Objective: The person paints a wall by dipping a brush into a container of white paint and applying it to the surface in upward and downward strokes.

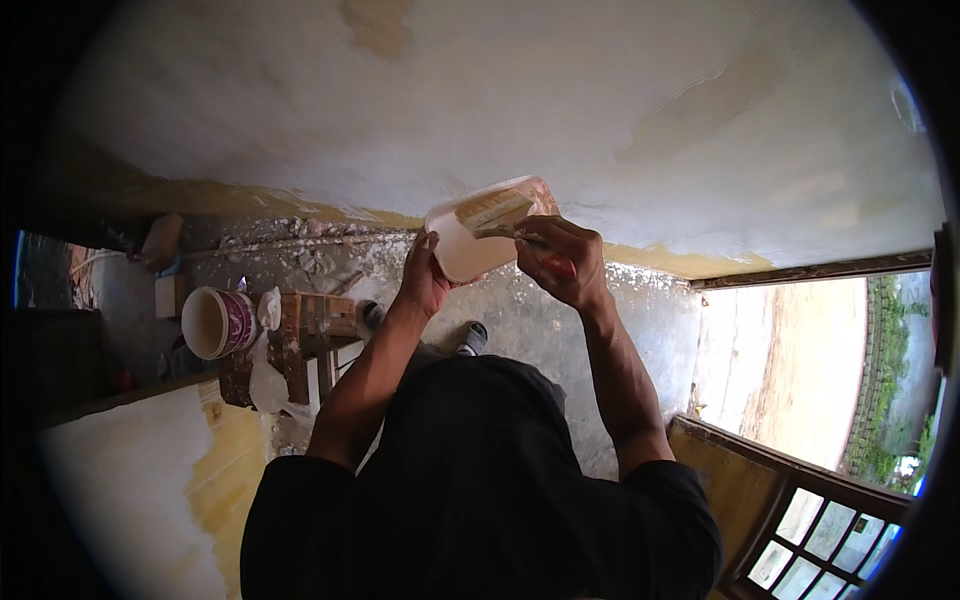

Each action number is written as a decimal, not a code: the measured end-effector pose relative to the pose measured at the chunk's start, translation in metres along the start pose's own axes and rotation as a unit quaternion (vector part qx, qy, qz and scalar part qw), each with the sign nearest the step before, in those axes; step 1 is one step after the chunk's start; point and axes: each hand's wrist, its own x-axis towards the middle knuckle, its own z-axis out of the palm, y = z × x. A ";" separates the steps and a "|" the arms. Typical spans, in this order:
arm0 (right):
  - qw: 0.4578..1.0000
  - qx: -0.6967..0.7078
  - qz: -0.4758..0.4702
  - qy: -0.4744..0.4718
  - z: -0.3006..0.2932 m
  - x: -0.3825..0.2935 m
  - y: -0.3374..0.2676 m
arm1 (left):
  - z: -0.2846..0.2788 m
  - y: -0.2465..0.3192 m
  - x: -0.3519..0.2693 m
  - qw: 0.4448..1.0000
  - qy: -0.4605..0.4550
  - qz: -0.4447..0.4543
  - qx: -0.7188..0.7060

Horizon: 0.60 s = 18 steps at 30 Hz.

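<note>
My left hand (pixel 424 277) grips the near left edge of a shallow, pale plastic tray (pixel 469 259), with its thumb over the rim. Inside the tray, toward its far side, lies a smear of yellowish-beige material. My right hand (pixel 562 259) is closed around a putty knife (pixel 499 232) with a red part on its handle. The knife's blade reaches into the tray. Both hands are in front of a wall (pixel 525 112) coated whitish, with yellow-brown patches. My fingers hide part of the knife's handle.
On my left, a white and purple plastic bucket (pixel 217 322) is on or beside a wooden stand (pixel 292 345) with a plastic bag (pixel 268 379) on it. White spatters mark the concrete floor (pixel 525 322). A doorway opens on the right, near a barred window (pixel 825 532).
</note>
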 end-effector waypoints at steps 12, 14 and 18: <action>0.999 0.026 0.026 0.004 0.004 0.011 0.003 | 0.000 0.006 0.004 0.999 -0.023 0.018 -0.012; 0.997 0.045 0.045 -0.053 0.001 0.017 0.002 | 0.002 0.007 0.003 1.000 -0.021 0.012 -0.012; 0.995 0.026 0.026 -0.092 0.010 0.027 -0.004 | 0.007 0.010 0.002 1.000 -0.003 -0.001 -0.012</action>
